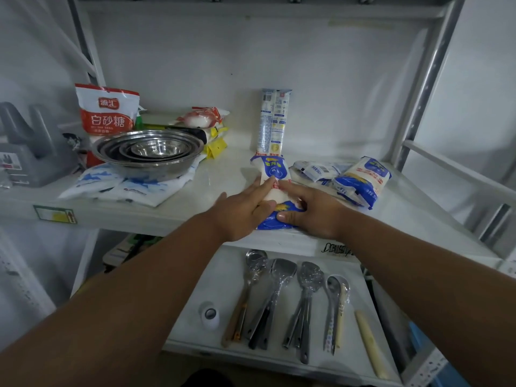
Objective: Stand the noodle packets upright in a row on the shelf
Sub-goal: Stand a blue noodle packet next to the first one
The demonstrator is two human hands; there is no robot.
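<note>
One blue-and-white noodle packet stands upright against the back wall of the white shelf. A second noodle packet lies flat near the shelf's front edge, pointing away from me. My left hand and my right hand both clasp its near end, fingers wrapped over it. Two or three more noodle packets lie in a loose heap to the right.
Nested steel bowls sit on flat plastic bags at the left, with a red-and-white sugar bag and more bags behind. On a lower shelf lie several wrapped spoons and spatulas and a rolling pin. Metal uprights frame the rack.
</note>
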